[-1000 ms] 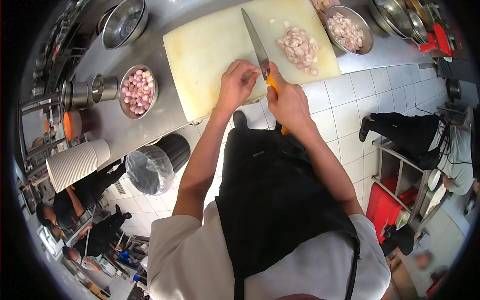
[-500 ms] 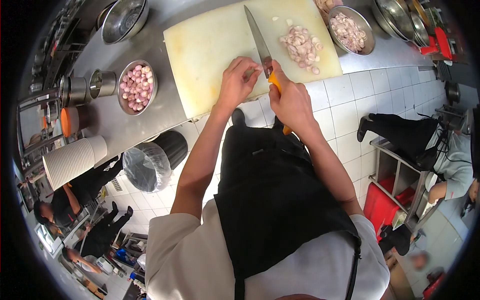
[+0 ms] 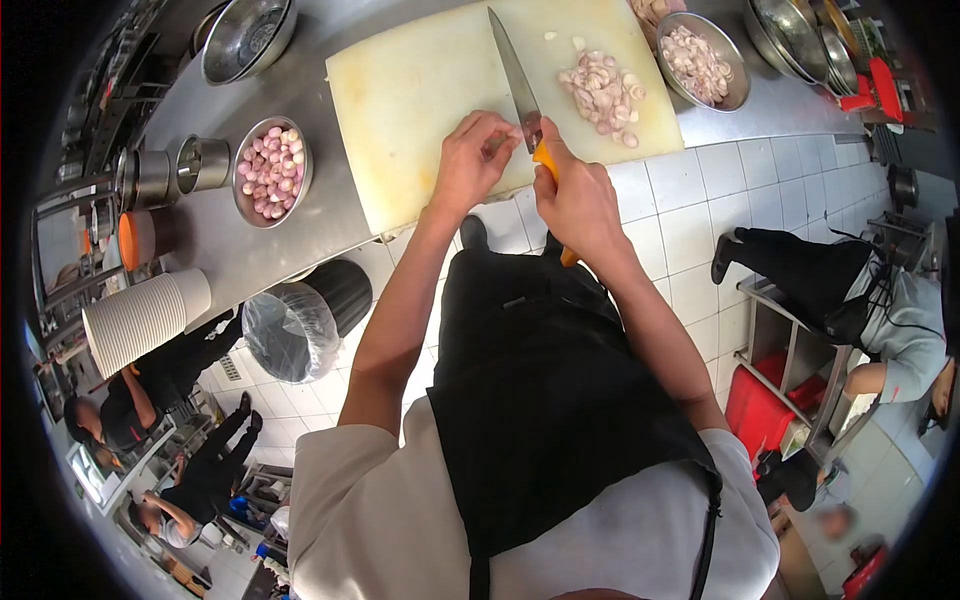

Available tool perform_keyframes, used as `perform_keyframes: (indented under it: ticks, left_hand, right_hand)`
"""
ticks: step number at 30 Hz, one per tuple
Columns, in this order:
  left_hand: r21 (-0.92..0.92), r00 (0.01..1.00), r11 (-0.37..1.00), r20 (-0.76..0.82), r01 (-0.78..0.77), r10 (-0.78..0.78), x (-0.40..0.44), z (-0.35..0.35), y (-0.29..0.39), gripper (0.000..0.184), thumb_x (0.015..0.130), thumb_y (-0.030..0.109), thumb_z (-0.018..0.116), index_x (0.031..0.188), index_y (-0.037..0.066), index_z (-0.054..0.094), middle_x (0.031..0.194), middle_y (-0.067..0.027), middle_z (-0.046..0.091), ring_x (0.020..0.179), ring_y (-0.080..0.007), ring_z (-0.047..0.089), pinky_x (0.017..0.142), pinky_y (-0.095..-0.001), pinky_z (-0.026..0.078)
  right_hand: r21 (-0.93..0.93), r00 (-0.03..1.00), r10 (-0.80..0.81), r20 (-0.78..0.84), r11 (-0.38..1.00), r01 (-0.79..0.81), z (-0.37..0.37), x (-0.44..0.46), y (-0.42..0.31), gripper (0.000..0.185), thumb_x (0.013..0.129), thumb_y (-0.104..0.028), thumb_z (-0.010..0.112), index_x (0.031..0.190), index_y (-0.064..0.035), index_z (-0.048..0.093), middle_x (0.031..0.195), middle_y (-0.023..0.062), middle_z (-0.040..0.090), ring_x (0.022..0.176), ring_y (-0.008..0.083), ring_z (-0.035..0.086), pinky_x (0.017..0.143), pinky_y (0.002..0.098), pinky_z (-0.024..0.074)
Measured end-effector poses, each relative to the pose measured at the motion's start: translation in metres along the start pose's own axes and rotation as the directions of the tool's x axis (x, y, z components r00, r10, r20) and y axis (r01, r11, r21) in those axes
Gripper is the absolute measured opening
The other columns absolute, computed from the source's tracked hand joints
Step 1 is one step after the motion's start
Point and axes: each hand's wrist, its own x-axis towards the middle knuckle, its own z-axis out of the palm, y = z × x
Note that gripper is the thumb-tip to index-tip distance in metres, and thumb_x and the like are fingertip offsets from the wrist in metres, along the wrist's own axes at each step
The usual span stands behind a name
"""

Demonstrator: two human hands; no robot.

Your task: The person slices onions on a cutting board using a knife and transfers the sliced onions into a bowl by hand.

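My right hand (image 3: 580, 195) is wrapped round the yellow handle of a long kitchen knife (image 3: 516, 80), its blade pointing away across the cutting board (image 3: 410, 100). Beside the blade's heel, my left hand (image 3: 475, 158) pinches a small pale pink piece, which looks like a shallot (image 3: 515, 133) and is mostly hidden by the fingers. To the right of the knife lies a heap of sliced shallots (image 3: 603, 92) on the board. A steel bowl at the right holds more shallot slices (image 3: 697, 65). Whole peeled shallots (image 3: 271, 172) fill another bowl at the left.
Steel bowls (image 3: 247, 40) and small metal pots (image 3: 203, 163) stand on the steel counter. Stacked paper cups (image 3: 140, 325) are at its left edge, above a plastic-lined bin (image 3: 293, 333). Co-workers are at the left and at the right (image 3: 890, 310).
Both hands and the knife hold nearly the same place; the view has shifted slightly. At the lower left, a co-worker has raised an arm towards the head.
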Motion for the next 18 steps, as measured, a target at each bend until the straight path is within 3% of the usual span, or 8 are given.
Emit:
perform_keyframes:
  ticks: [5, 11, 18]
  left_hand:
    - [0.022, 1.000, 1.000, 0.014, 0.020, -0.021, -0.002, -0.001, -0.002, 0.016, 0.085, 0.000, 0.076, 0.099, 0.003, 0.067, 0.099, -0.0076, 0.068, 0.076, -0.0174, 0.066, 0.063, -0.0291, 0.054]
    - [0.024, 1.000, 1.000, -0.021, -0.017, 0.018, 0.002, 0.002, -0.002, 0.017, 0.085, -0.001, 0.076, 0.098, 0.003, 0.067, 0.098, -0.0080, 0.068, 0.077, -0.0175, 0.066, 0.063, -0.0290, 0.054]
    - [0.033, 1.000, 0.999, -0.023, -0.007, 0.008, -0.001, 0.002, -0.001, 0.017, 0.085, 0.001, 0.077, 0.098, 0.003, 0.066, 0.095, -0.0077, 0.067, 0.075, -0.0176, 0.066, 0.063, -0.0291, 0.054]
  right_hand:
    - [-0.085, 0.995, -0.042, -0.091, 0.996, 0.034, 0.037, -0.003, 0.010, 0.062, 0.090, -0.013, 0.061, 0.149, -0.0009, 0.045, 0.064, 0.0209, 0.066, 0.061, 0.0409, 0.067, 0.064, 0.0533, 0.0550]
    - [-0.037, 0.998, -0.017, -0.054, 0.999, 0.015, 0.032, 0.000, 0.012, 0.063, 0.090, -0.014, 0.062, 0.149, -0.0027, 0.045, 0.067, 0.0228, 0.067, 0.065, 0.0415, 0.068, 0.066, 0.0533, 0.0555]
    - [-0.002, 0.994, 0.051, 0.098, 0.999, -0.051, -0.015, 0.012, -0.004, 0.060, 0.091, -0.013, 0.062, 0.148, -0.0023, 0.046, 0.075, 0.0239, 0.069, 0.073, 0.0437, 0.069, 0.072, 0.0532, 0.0553]
